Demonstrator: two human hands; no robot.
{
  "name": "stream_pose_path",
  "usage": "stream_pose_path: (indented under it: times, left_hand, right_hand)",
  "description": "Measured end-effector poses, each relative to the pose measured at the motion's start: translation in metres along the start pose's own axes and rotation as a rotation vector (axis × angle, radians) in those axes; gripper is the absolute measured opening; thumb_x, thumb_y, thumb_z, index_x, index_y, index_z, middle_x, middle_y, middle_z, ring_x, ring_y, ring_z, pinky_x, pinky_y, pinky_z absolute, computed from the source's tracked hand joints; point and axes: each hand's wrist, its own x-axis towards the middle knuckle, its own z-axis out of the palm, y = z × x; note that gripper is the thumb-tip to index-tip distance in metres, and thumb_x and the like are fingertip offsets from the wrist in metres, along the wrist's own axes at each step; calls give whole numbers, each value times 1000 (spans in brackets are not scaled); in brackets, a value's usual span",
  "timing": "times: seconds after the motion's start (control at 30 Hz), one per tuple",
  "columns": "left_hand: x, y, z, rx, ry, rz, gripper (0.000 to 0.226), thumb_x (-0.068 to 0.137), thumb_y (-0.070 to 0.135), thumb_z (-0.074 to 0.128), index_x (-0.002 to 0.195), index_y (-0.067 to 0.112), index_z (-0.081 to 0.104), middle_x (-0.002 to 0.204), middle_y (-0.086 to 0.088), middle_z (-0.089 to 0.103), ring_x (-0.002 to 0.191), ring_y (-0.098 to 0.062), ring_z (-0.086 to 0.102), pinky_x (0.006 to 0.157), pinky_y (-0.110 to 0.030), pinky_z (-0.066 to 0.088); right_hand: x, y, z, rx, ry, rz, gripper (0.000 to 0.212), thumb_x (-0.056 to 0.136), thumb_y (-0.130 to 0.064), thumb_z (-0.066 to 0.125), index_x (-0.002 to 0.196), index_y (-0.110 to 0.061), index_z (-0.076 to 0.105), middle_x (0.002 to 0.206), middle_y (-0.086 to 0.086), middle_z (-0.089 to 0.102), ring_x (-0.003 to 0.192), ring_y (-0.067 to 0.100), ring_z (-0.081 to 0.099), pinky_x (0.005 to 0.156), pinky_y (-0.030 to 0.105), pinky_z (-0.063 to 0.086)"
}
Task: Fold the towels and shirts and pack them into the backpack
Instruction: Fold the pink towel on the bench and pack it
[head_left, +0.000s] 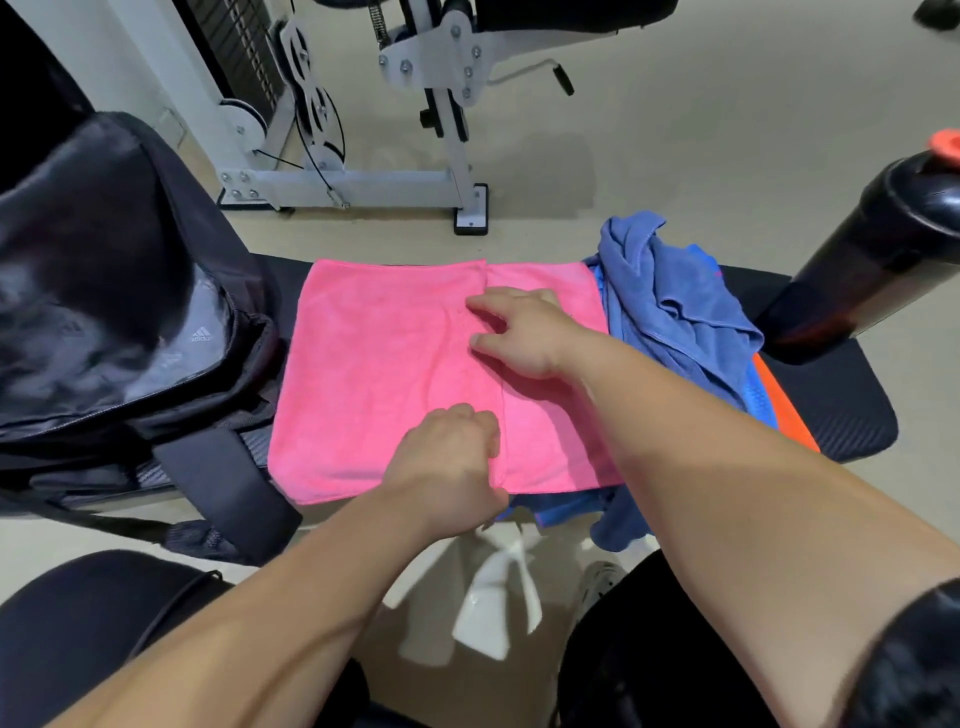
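left hand (448, 460) gripping pink towel (374, 364), right hand (525, 332) on it, backpack (104, 249) open

The backpack (119, 291) is crowding the left end of the bench (841, 410), sitting just beside the pink towel (374, 374), and its strap (228, 483) is hanging over the near-left corner, so that side is looking blocked. On the right, a blue heap of clothes (670, 306) is spilling over the towel's edge, and past it a tall black bottle (872, 249) is standing guard at the far end. Both forearms are occupying the near side, with the left hand (447, 467) and right hand (524, 332) sitting on the towel's fold. The towel's left half is lying bare. Beyond the bench, open floor (623, 156) is showing before the machine frame (363, 182).
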Motion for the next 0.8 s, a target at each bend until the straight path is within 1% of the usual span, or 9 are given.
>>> stream_pose_path:
  times: [0.1,0.17,0.27,0.4,0.5,0.57,0.67,0.73,0.8]
  left_hand:
    - [0,-6,-2,-94,-5,16,31,66,33,72,86,31,49,87,8,45,85,-22,48,77,-35,46]
    - [-1,-8,-5,-165,1,32,24,67,28,71,84,30,53,83,10,47,79,-20,49,72,-33,43]
    - [-2,-11,-9,-253,21,41,18,70,19,66,70,29,51,77,8,52,74,-17,51,68,-36,43]
    - [-4,-13,-17,-293,-5,46,23,75,10,65,67,26,51,72,6,59,68,-12,52,69,-40,48]
    - [-4,-16,-36,-405,-31,44,19,75,5,67,70,22,60,66,4,64,58,-7,52,65,-35,50]
    - [-5,-14,-54,-500,-9,65,15,74,4,68,72,18,64,63,8,62,57,-6,52,61,-30,48]
    - [-5,-1,-83,-587,13,133,12,76,4,70,73,15,66,61,12,55,57,-5,47,59,-25,42]
    - [-2,13,-96,-617,12,191,17,78,-3,69,73,13,65,62,10,54,56,-6,45,58,-24,40]
    - [2,30,-99,-611,16,245,21,77,-3,69,72,17,64,62,12,55,56,-4,47,59,-22,41]
  right_hand:
    - [0,3,3,-6,6,19,77,85,-62,49,154,-32,34,162,-5,29,145,31,24,116,53,25]
    - [0,2,2,-21,12,15,79,88,-61,50,156,-27,30,164,-3,24,146,32,21,117,53,25]
    - [2,2,0,-12,-3,14,73,94,-59,47,156,-25,30,164,-4,22,145,33,21,117,54,25]
    - [1,3,-3,-21,7,6,69,96,-58,43,155,-25,33,164,-4,23,144,34,24,116,53,26]
    - [-1,-4,-9,38,23,15,75,93,-65,37,156,-25,30,165,-3,22,145,32,24,117,53,24]
    - [1,-14,-19,93,83,-7,79,87,-68,34,151,-22,40,161,1,31,145,30,29,118,49,24]
    - [0,-24,-43,213,164,-89,69,88,-56,43,134,-6,54,148,11,46,137,25,40,116,37,29]
    - [-8,-24,-61,266,221,-139,52,96,-42,53,131,-4,56,143,12,48,134,23,42,112,32,33]
    - [-18,-16,-76,251,261,-150,43,98,-31,59,132,-5,57,141,9,49,133,21,43,109,28,33]
